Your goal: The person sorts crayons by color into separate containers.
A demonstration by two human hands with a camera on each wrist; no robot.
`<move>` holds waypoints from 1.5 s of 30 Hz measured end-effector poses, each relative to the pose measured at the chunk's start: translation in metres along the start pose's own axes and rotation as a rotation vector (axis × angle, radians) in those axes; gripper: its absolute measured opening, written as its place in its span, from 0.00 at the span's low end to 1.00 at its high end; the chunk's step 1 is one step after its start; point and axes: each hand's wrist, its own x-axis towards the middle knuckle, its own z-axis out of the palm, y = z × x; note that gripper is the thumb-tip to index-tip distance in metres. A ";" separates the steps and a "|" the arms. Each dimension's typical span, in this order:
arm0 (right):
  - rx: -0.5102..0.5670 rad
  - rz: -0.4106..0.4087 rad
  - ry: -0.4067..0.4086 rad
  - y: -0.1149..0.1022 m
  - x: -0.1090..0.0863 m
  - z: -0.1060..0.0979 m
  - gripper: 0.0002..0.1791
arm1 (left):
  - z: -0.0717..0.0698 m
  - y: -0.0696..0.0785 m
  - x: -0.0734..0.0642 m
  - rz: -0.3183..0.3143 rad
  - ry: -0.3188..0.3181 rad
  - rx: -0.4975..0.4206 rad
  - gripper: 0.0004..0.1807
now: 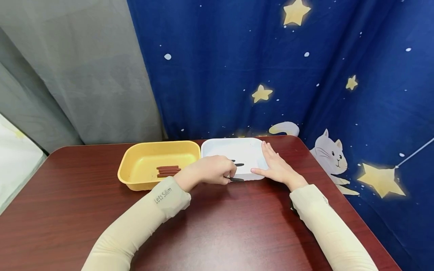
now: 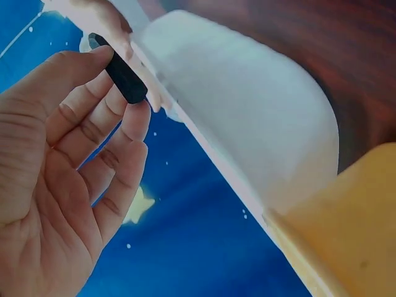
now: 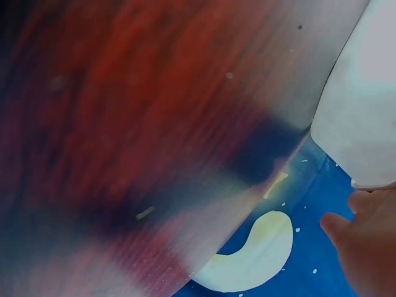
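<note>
My left hand is at the near edge of a white tray. Its thumb and fingertips pinch a short black stick, which has a grey tip; its exact kind is unclear. Inside the tray lies another black stick, and a further one is partly hidden behind the left hand. My right hand rests against the tray's right rim with fingers extended and thumb apart. To the left stands a yellow tray holding several reddish-brown sticks, laid side by side.
Both trays stand next to each other near the far edge of a dark reddish-brown table. Behind it hang a grey curtain and a blue curtain with stars and a cat.
</note>
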 end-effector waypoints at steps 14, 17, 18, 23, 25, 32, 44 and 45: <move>0.015 0.017 -0.004 0.003 -0.001 0.006 0.65 | -0.008 -0.018 0.003 -0.040 0.046 0.000 0.04; 0.018 0.015 -0.010 0.003 -0.003 0.005 0.66 | -0.005 -0.023 0.005 -0.063 0.049 0.010 0.05; 0.018 0.012 -0.011 0.003 -0.003 0.005 0.66 | -0.004 -0.024 0.006 -0.072 0.054 0.011 0.04; 0.007 0.005 -0.007 0.005 -0.001 0.004 0.66 | 0.002 -0.035 0.011 -0.120 0.087 0.030 0.03; 0.003 0.004 -0.007 0.006 0.000 0.004 0.66 | 0.004 -0.039 0.012 -0.140 0.100 0.025 0.03; 0.007 0.000 -0.003 0.005 0.000 0.004 0.66 | 0.014 -0.047 0.016 -0.229 0.124 0.031 0.03; 0.022 0.003 -0.006 0.002 -0.004 -0.001 0.65 | 0.027 -0.062 0.035 -0.360 0.105 -0.001 0.02; 0.024 0.000 -0.006 0.001 -0.004 -0.001 0.65 | 0.028 -0.063 0.037 -0.367 0.106 -0.006 0.02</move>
